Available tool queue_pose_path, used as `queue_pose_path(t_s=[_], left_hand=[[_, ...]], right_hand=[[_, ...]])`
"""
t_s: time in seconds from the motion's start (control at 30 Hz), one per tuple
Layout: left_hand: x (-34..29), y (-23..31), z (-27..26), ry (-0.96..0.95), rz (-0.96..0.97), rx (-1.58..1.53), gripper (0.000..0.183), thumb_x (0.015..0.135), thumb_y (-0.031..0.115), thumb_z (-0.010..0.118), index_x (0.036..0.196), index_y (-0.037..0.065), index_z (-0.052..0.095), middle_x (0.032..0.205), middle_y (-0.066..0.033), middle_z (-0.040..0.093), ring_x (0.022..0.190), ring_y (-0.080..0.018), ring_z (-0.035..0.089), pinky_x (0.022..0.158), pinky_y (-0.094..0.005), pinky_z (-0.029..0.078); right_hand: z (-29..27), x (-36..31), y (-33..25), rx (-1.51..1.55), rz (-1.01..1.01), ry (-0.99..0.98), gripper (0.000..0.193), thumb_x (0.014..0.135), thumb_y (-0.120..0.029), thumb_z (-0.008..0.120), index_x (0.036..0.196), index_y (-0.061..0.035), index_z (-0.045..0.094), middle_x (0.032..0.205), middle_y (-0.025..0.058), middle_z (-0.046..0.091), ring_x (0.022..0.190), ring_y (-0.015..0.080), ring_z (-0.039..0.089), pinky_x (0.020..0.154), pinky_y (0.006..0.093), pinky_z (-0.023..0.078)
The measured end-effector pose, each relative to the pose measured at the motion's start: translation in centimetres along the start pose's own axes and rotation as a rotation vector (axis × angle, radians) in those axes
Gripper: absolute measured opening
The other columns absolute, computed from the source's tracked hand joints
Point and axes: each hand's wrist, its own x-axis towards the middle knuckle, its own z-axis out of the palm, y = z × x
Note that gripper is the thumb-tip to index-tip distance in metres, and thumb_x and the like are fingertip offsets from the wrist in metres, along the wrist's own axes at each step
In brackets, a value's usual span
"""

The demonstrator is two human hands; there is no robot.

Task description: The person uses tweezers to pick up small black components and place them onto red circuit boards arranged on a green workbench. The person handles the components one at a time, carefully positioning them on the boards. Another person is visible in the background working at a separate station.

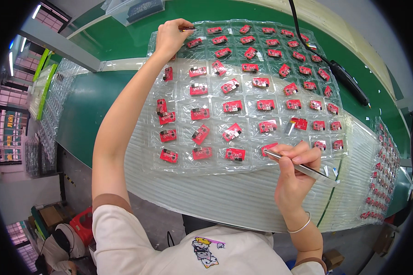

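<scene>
A large clear plastic blister tray (218,170) holds many small red circuit boards (232,106), mostly one to a pocket. At its far left corner, my left hand (171,35) is closed, pinching a thin, dark piece seen edge-on, too small to name for sure. My right hand (293,172) is closed around metal tweezers (311,172) near the tray's front edge. The tweezers' tips reach a red board (269,147) in the front row; whether they touch it I cannot tell. Two boards overlap in a left-hand pocket.
A black pen-like tool (348,82) with a cable lies along the tray's far right. Another tray of red boards (378,178) stands at the right. Small white scraps (326,171) lie near my right hand. A clear bin (135,11) sits at the back left of the green table (89,112).
</scene>
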Motion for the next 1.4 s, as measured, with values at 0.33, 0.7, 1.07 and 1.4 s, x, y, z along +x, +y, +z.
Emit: queue_pose_path(t_s=[0.33, 0.7, 1.07, 1.4], left_hand=[[-5.5, 6.5, -5.8, -0.533, 0.086, -0.023, 0.022, 0.071, 0.010, 0.063, 0.092, 0.005, 0.063, 0.089, -0.0093, 0.064, 0.077, -0.0209, 0.060, 0.073, -0.0316, 0.046], [-10.8, 9.2, -5.7, -0.232, 0.157, -0.151, 0.035, 0.074, -0.004, 0.054, 0.108, 0.004, 0.054, 0.083, -0.0069, 0.054, 0.077, -0.0161, 0.055, 0.067, -0.0276, 0.046], [-17.2, 15.6, -5.9, -0.242, 0.064, -1.008, 0.020, 0.064, -0.010, 0.064, 0.080, 0.000, 0.057, 0.087, -0.0101, 0.060, 0.078, -0.0161, 0.061, 0.072, -0.0268, 0.051], [-18.4, 15.4, -5.3, -0.039, 0.434, -0.714, 0.018, 0.060, -0.006, 0.068, 0.075, 0.002, 0.061, 0.080, -0.0102, 0.062, 0.068, -0.0178, 0.061, 0.055, -0.0242, 0.050]], right_hand=[[-0.3, 0.0, 0.2, 0.009, 0.003, 0.004, 0.026, 0.075, 0.011, 0.056, 0.084, -0.0061, 0.039, 0.080, 0.0067, 0.048, 0.082, 0.0257, 0.059, 0.076, 0.0382, 0.046], [-0.1, 0.1, 0.0, 0.072, 0.044, 0.034, 0.024, 0.076, 0.010, 0.056, 0.083, -0.0057, 0.039, 0.080, 0.0065, 0.049, 0.083, 0.0262, 0.059, 0.076, 0.0373, 0.049], [-0.3, 0.2, -0.2, 0.173, 0.060, -0.014, 0.024, 0.076, 0.009, 0.056, 0.084, -0.0056, 0.039, 0.081, 0.0074, 0.049, 0.084, 0.0272, 0.059, 0.075, 0.0374, 0.049], [-0.3, 0.0, 0.1, 0.034, -0.040, -0.124, 0.028, 0.072, 0.014, 0.057, 0.085, -0.0049, 0.040, 0.081, 0.0094, 0.050, 0.081, 0.0266, 0.060, 0.071, 0.0325, 0.051]])
